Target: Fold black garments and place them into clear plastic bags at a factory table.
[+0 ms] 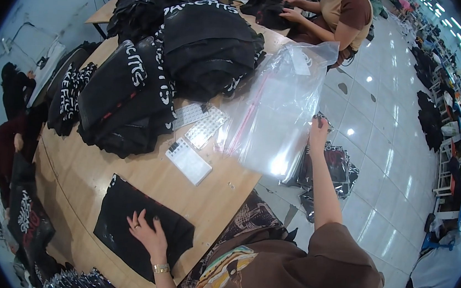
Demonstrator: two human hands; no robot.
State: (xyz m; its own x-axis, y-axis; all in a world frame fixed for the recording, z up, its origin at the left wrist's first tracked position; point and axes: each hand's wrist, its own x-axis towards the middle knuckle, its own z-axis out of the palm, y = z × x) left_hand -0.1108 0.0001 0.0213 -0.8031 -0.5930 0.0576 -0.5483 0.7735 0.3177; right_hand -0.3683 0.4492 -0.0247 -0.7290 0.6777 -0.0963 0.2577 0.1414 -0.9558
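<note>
I'm watching the left hand (147, 237) lying spread, gripping nothing, on the black garment (124, 206) at the near left of the table (75, 168). Farther right, arm (325, 200) outstretched, the right hand (319, 131) is hanging, fingers bent; I cannot tell if it's gripping anything.

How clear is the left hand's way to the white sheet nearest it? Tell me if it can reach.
Probably yes: the left hand lies spread on the black cloth, gripping nothing visible, and only that cloth and tabletop seem to lie between it and the uncovered white sheet.
</note>
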